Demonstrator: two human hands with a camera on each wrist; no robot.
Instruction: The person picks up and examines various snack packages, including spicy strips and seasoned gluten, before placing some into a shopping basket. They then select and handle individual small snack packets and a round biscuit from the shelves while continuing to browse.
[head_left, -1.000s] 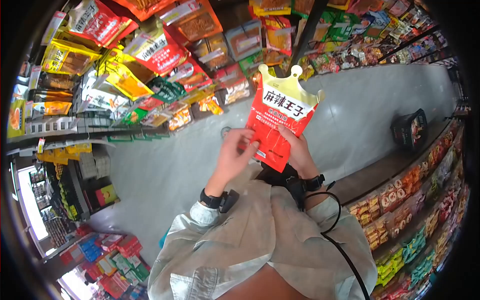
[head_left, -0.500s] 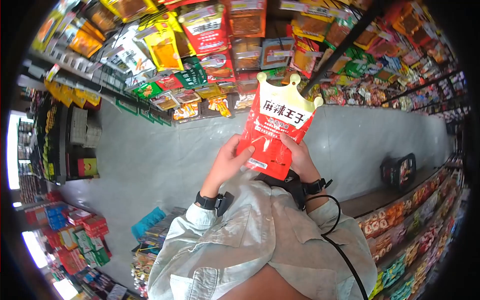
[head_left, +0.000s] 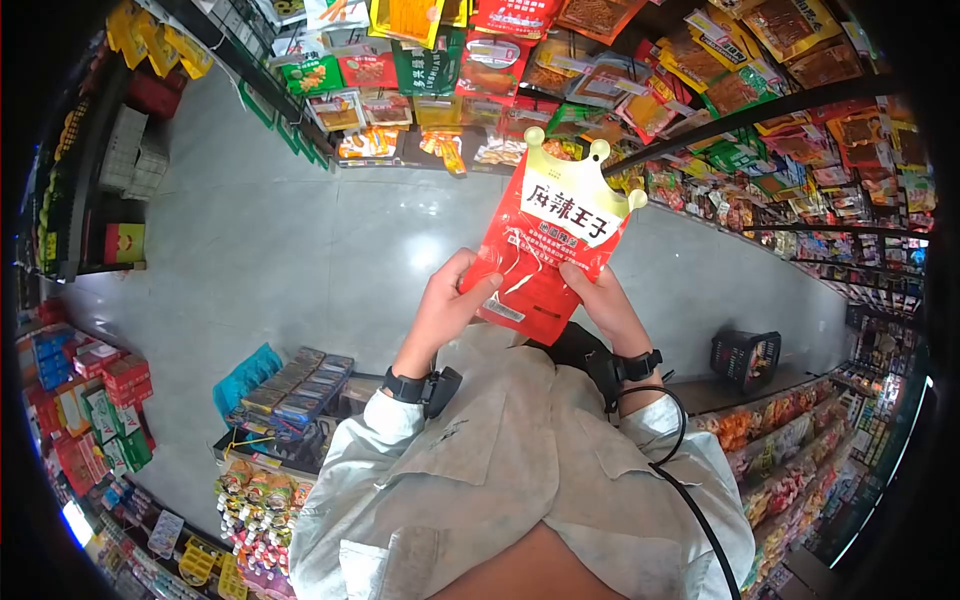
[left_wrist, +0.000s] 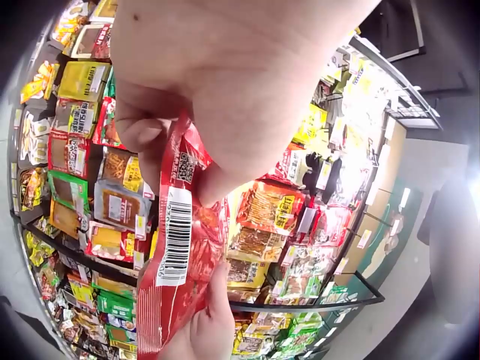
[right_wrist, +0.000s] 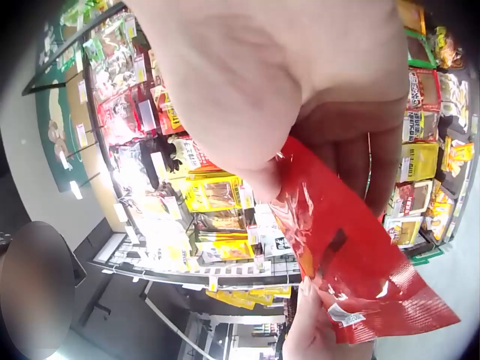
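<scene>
A red snack bag [head_left: 530,255] with a pale gold crown-shaped top and large dark lettering is held up in front of the body, tilted a little to the right. My left hand [head_left: 450,297] grips its lower left edge, thumb on the printed face and fingers behind. On the opposite edge my right hand [head_left: 606,305] pinches it the same way. The left wrist view shows a white barcode label [left_wrist: 175,236] near the bag's bottom. In the right wrist view the bag's glossy lower part [right_wrist: 337,225] runs out from under the thumb, with fingers curled behind it.
Racks of hanging snack packets [head_left: 430,70] stand ahead. A black shopping basket [head_left: 745,358] is on the floor at right, beside shelves of packets [head_left: 790,450]. A low display [head_left: 300,390] stands close at left. A black cable [head_left: 690,500] hangs along the right sleeve.
The left hand has taken a firmer hold on the bag's left edge, its thumb now on the face. The head view has turned right, so racks and floor displays have shifted left.
</scene>
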